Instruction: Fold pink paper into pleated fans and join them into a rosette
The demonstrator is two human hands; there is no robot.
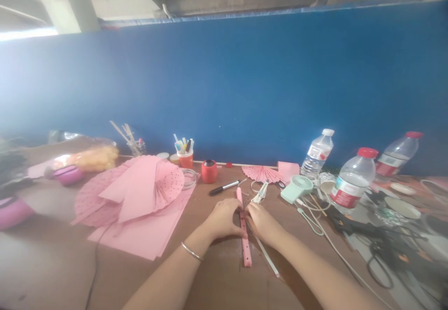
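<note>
A narrow strip of folded pink paper (247, 251) with small punched holes lies upright in view on the brown table, between my two hands. My left hand (224, 217) grips it from the left, thumb toward me and fingers at the far side. From the right, the closed fingers of my right hand (262, 221) press against the same strip; their tips are partly hidden. A thin white strip (268, 256) slants out from under my right hand. Just beyond it lie white-handled scissors or pliers (261, 192), too blurred to tell which. A black marker (224, 187) rests past my left hand.
Pink paper sheets (140, 240) and pleated fans are piled left. Behind stand a red round object (209, 172) and a cup of pens (185, 159). Right are a mint handheld fan (297, 188), a water bottle (353, 179), others like it, and tangled cables (378, 258). A blue partition (224, 90) closes the back.
</note>
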